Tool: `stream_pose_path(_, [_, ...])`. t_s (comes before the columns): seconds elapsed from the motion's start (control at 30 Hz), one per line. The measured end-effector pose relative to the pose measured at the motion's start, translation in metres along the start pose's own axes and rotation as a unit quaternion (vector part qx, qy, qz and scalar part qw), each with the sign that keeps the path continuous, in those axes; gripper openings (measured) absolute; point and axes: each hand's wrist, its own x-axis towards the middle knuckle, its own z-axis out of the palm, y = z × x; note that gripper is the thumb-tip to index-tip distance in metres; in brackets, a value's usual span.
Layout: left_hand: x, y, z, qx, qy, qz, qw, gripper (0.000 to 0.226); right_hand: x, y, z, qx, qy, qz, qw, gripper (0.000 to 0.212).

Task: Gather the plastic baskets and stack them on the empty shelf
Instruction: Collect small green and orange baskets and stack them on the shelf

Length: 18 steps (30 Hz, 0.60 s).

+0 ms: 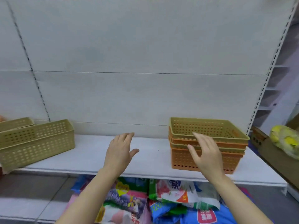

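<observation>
Both hands are released: the basket stack [208, 143] sits just behind the right hand [206, 153], right of the left hand [119, 152].

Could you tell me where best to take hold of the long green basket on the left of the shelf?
Probably by its two short ends, under the rolled rim. The long green basket lies lengthwise and angled on the shelf, open side up, so come from the front with the left hand and right hand, both empty now.

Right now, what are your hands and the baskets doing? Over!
Left hand open, empty. Right hand open beside basket stack. Long beige baskets apart at shelf's left end. Nothing between.
</observation>
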Motion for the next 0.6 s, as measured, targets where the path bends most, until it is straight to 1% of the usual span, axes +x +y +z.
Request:
stream_pose_path(0.23, [-0.059,-0.119,-0.053,0.097,0.008,-0.03,0.995,0.064,-0.009,-0.133,0.086,0.091,-0.024,-0.048,0.994,0.048])
stream_pose_path(0.33, [-0.082,-0.172,-0.078,0.109,0.005,-0.054,0.993,0.06,-0.011,-0.197,0.116,0.118,-0.029,-0.068,0.99,0.047])
stream_pose_path(0.37, [-0.085,-0.18,-0.083,0.108,0.007,-0.06,0.992,0.058,-0.012,-0.209,0.121,0.123,-0.037,-0.069,0.989,0.047])
stream_pose_path(0.43, [-0.106,-0.223,-0.102,0.119,0.008,-0.093,0.988,0.057,-0.015,-0.257,0.145,0.143,-0.043,-0.086,0.985,0.047])
stream_pose_path(0.5, [-0.113,-0.239,-0.11,0.119,0.013,-0.096,0.988,0.058,-0.016,-0.276,0.156,0.149,-0.063,-0.082,0.983,0.047])
stream_pose_path(0.6, [-0.134,-0.288,-0.128,0.136,0.012,-0.122,0.983,0.057,-0.014,-0.326,0.184,0.17,-0.075,-0.092,0.978,0.047])
